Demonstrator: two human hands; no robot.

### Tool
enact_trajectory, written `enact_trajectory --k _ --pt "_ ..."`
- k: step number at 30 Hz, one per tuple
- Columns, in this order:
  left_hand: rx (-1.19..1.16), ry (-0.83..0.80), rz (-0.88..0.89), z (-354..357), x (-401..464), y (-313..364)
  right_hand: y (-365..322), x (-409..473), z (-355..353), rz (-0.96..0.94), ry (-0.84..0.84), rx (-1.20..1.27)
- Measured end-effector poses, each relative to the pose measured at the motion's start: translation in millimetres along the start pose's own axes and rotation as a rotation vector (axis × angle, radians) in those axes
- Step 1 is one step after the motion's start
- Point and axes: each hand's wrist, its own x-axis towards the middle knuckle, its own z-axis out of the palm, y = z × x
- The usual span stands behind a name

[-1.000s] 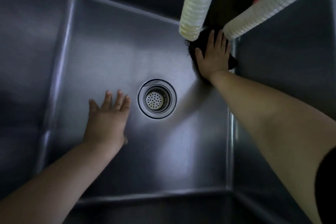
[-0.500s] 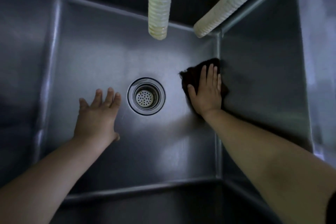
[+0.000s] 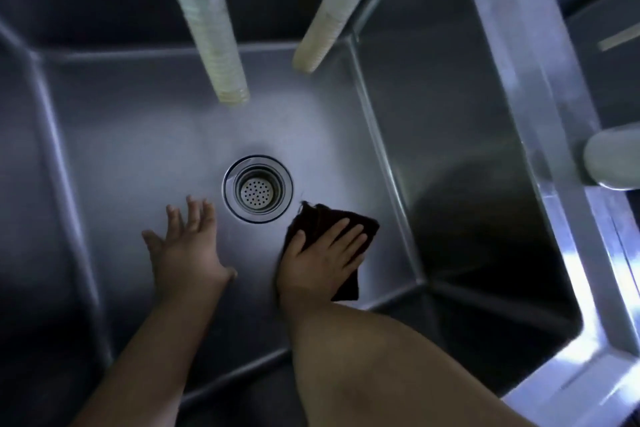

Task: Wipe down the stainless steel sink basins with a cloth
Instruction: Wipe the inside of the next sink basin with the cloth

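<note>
I look down into a deep stainless steel sink basin [image 3: 145,135] with a round drain strainer [image 3: 257,188] in the middle of its floor. A dark cloth [image 3: 311,218] lies flat on the floor just right of the drain. My right hand [image 3: 322,253] presses on it with straight fingers, covering most of it. My left hand [image 3: 188,250] rests flat on the bare floor left of the drain, fingers spread, holding nothing.
Two pale ribbed hoses [image 3: 207,28] [image 3: 329,14] hang into the basin from above, ending over its far part. The right wall [image 3: 460,149] rises steeply beside the cloth. A bright steel rim [image 3: 540,114] and a pale rounded object [image 3: 609,159] lie at the right.
My right hand has slid the cloth from the far right corner along the right side toward the near edge, ending beside the drain. My left hand has stayed flat by the drain.
</note>
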Motion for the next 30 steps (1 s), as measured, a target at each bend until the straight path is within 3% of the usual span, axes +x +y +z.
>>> enact_trajectory --k 3,9,11,17,24,26,30 --pt "0.011 0.020 -0.002 0.3 -1.6 0.2 -4.9 3.2 2.4 -0.059 -0.001 -0.021" --pt "0.025 0.059 0.016 0.2 -4.6 2.9 3.7 93.7 -25.2 -0.447 0.021 -0.137" --pt "0.035 0.064 0.022 -0.5 -5.6 4.3 13.4 116.7 -32.9 -0.493 0.026 -0.145" --pt "-0.004 0.034 0.019 -2.1 -4.2 4.3 42.8 88.6 -28.8 -0.174 0.065 -0.066" --pt "-0.010 0.023 0.000 -6.5 -4.8 9.5 35.7 26.2 -17.8 0.512 0.097 0.129" --pt "-0.019 0.028 0.004 -7.1 -6.1 10.0 17.2 1.6 -17.5 0.550 0.181 0.219" --pt "-0.026 0.049 0.025 -6.6 -8.3 7.0 -3.6 -16.8 -17.4 0.526 0.113 0.327"
